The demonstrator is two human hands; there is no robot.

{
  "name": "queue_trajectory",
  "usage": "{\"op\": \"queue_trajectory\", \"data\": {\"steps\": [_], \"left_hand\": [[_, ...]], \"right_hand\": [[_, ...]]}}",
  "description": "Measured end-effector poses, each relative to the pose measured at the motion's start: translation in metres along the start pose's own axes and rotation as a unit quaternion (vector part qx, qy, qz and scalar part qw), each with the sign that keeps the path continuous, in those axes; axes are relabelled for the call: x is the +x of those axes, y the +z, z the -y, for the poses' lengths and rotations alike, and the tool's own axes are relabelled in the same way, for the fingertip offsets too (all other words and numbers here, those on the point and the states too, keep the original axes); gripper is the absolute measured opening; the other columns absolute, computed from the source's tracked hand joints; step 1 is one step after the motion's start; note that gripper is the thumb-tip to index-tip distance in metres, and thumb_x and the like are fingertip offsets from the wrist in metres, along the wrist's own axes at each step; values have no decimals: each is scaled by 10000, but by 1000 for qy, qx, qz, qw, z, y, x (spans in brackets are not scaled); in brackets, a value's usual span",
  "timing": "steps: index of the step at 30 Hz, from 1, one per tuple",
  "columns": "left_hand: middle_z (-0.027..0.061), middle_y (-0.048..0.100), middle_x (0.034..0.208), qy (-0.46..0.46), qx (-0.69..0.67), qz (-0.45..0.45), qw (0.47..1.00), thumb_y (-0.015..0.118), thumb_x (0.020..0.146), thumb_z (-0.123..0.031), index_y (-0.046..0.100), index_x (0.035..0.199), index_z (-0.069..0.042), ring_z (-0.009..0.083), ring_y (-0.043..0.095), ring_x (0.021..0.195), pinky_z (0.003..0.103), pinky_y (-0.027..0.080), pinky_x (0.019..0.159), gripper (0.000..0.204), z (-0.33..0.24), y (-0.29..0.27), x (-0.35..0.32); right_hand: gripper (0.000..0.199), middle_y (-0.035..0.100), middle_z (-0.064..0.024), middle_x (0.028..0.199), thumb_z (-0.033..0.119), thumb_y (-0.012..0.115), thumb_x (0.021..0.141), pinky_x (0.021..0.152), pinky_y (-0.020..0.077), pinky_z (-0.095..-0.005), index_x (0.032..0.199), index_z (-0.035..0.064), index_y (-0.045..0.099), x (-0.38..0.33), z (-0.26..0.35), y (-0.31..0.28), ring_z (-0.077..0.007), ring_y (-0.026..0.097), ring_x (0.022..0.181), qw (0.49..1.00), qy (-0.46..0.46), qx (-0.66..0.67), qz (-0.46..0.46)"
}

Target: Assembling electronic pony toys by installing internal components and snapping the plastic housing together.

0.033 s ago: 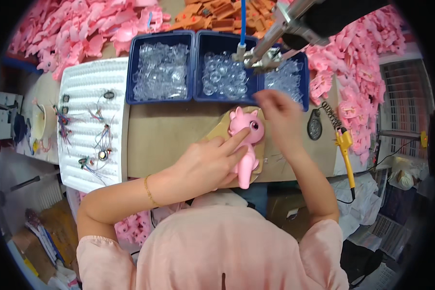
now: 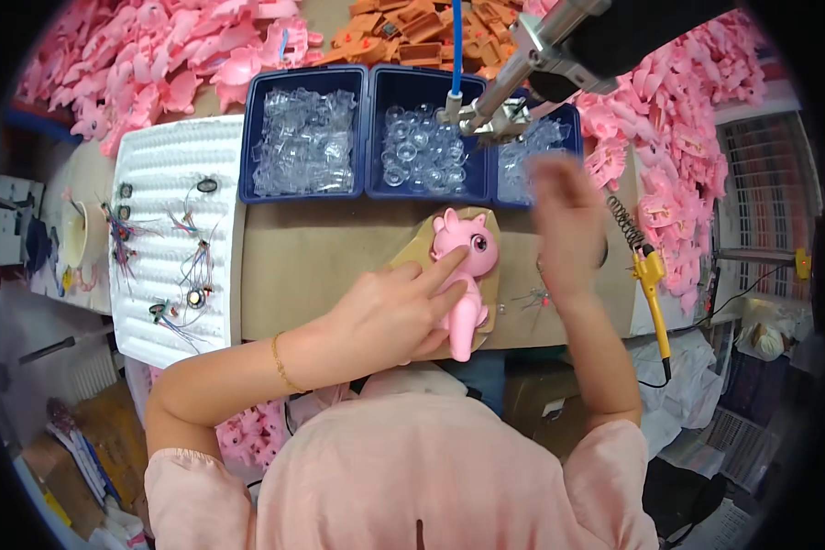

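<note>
A pink toy pony (image 2: 467,266) lies on a tan wooden jig (image 2: 419,246) on the brown work surface. My left hand (image 2: 390,316) presses on the pony's body, index finger stretched toward its head. My right hand (image 2: 568,215) is raised and motion-blurred to the right of the pony, just below the right blue tray (image 2: 541,151) of clear plastic parts. I see its back only, so anything in its palm is hidden. A small wired part (image 2: 532,298) lies by my right wrist.
Two more blue trays (image 2: 307,137) (image 2: 422,137) of clear parts stand at the back. A hanging power screwdriver (image 2: 522,60) is above them. A white ribbed tray (image 2: 170,238) with wired parts is left, a yellow soldering iron (image 2: 651,280) right. Pink toy shells (image 2: 156,64) are piled behind.
My right hand has left the pony's head and swung right and up toward the right blue tray. My left hand still holds the pony down.
</note>
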State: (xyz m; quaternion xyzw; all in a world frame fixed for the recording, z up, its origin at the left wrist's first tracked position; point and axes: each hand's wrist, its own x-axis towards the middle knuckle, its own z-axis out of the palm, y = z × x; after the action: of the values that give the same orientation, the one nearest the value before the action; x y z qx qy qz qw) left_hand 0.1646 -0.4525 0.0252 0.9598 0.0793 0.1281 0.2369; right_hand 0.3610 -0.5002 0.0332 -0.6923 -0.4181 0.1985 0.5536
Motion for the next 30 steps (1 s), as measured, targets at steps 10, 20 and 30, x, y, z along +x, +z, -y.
{"op": "queue_trajectory", "data": {"steps": [10, 20, 30], "left_hand": [[196, 525, 1182, -33, 129, -25, 991, 549, 780, -305, 540, 1098, 25, 157, 538, 497, 277, 444, 411, 459, -17, 22, 9], [241, 525, 1157, -53, 133, -29, 989, 541, 786, -348, 559, 1080, 60, 173, 552, 513, 293, 446, 416, 503, -17, 27, 12], [265, 530, 1141, -34, 97, -77, 992, 553, 778, -336, 568, 1064, 65, 180, 552, 517, 287, 446, 423, 492, -11, 32, 12]], "right_hand": [[516, 551, -91, 773, 311, 631, 777, 673, 463, -275, 1115, -34, 449, 72, 158, -11, -160, 554, 716, 966, -214, 145, 6], [368, 483, -47, 567, 222, 587, 804, 474, 380, -232, 1043, -39, 487, 28, 131, 2, -125, 474, 475, 952, -153, 209, -163], [377, 493, -52, 579, 219, 596, 801, 469, 377, -225, 1059, -33, 486, 32, 119, 7, -124, 475, 474, 960, -145, 179, -158]]}}
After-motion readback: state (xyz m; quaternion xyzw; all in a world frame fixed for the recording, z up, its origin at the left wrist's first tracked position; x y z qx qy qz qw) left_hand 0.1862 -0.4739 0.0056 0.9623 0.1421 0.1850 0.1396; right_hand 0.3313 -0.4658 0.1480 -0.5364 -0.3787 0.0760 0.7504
